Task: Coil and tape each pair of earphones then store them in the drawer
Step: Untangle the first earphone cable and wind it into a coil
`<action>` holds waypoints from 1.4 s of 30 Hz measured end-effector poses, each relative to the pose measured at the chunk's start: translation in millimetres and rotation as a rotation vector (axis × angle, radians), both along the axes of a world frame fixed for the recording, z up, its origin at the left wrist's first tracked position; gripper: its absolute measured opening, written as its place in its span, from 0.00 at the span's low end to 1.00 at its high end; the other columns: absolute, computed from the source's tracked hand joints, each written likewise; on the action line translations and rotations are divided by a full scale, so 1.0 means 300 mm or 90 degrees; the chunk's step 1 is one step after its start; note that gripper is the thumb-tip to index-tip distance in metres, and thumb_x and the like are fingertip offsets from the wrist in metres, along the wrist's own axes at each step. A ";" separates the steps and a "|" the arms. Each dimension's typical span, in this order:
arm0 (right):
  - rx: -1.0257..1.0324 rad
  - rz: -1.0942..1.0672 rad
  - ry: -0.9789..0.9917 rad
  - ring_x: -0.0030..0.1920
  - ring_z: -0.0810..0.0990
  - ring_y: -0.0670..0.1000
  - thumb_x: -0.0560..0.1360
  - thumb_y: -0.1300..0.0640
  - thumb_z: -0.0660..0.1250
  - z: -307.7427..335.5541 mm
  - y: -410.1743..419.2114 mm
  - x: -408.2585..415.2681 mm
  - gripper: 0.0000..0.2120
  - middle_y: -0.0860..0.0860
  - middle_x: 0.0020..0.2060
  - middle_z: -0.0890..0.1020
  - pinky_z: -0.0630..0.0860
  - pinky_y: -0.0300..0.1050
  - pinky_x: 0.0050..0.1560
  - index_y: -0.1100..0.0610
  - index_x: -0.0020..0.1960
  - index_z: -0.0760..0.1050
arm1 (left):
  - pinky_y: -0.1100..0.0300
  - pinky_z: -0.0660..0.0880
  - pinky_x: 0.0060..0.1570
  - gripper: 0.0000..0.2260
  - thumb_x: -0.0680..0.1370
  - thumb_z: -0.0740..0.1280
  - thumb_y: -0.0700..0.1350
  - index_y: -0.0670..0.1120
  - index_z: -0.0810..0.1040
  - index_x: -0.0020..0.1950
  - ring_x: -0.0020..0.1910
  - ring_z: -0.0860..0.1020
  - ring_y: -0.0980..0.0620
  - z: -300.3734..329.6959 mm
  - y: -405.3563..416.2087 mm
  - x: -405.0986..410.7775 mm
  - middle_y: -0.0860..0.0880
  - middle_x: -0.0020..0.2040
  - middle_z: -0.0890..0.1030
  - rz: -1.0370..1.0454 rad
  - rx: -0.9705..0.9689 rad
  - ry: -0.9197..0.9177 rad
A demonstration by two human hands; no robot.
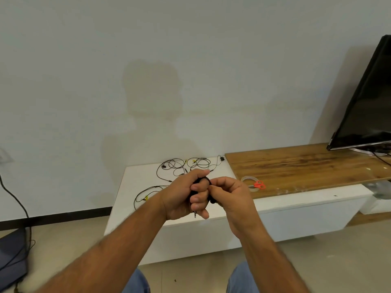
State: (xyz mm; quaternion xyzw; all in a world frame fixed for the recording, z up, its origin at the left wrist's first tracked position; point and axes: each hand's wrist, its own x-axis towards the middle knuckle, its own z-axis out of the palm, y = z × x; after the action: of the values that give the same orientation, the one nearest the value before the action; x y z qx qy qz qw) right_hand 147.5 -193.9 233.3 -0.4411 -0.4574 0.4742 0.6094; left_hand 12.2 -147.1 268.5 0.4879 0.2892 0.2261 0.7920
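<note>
My left hand [186,195] grips a coiled pair of black earphones [206,180] above the front of the white cabinet [127,182]; the jack plug [194,214] hangs below my fingers. My right hand [229,194] pinches the coil from the right side. Two loose black earphone tangles [186,164] lie at the back of the cabinet top. Another loose black earphone cable [146,194] lies to the left, partly hidden by my left forearm. A roll of clear tape [249,180] and orange-handled scissors [259,184] sit on the wooden top [306,166], just right of my right hand.
A black TV screen [368,106] leans on its stand at the far right of the wooden top. A dark bag [12,254] and a black cable [17,199] are on the floor at left. My knees in blue jeans [241,280] show at the bottom.
</note>
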 end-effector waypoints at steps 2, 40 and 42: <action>0.003 -0.033 0.000 0.35 0.78 0.49 0.69 0.66 0.69 0.002 -0.001 -0.009 0.07 0.55 0.34 0.82 0.74 0.39 0.37 0.56 0.39 0.83 | 0.58 0.76 0.26 0.24 0.81 0.54 0.52 0.48 0.60 0.25 0.18 0.60 0.53 -0.002 0.003 0.007 0.50 0.20 0.61 0.025 0.013 0.015; -0.056 -0.182 -0.037 0.33 0.80 0.47 0.73 0.70 0.68 -0.311 0.309 -0.107 0.09 0.53 0.33 0.83 0.78 0.38 0.38 0.58 0.41 0.82 | 0.63 0.61 0.22 0.23 0.80 0.57 0.62 0.44 0.67 0.35 0.20 0.62 0.54 -0.345 0.346 0.026 0.49 0.24 0.68 0.403 0.057 0.204; -0.080 -0.178 -0.048 0.32 0.78 0.45 0.73 0.70 0.69 -0.361 0.362 -0.102 0.09 0.52 0.32 0.83 0.77 0.38 0.37 0.58 0.41 0.83 | 0.63 0.61 0.22 0.22 0.81 0.56 0.61 0.44 0.66 0.36 0.21 0.62 0.54 -0.396 0.421 0.020 0.49 0.25 0.70 0.385 0.072 0.240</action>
State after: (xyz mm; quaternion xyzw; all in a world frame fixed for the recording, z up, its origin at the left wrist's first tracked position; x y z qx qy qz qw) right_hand 116.9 -85.3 125.0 -0.5553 -0.3835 0.3955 0.6230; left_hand 18.1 -20.8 149.5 0.4569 0.5484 0.3716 0.5937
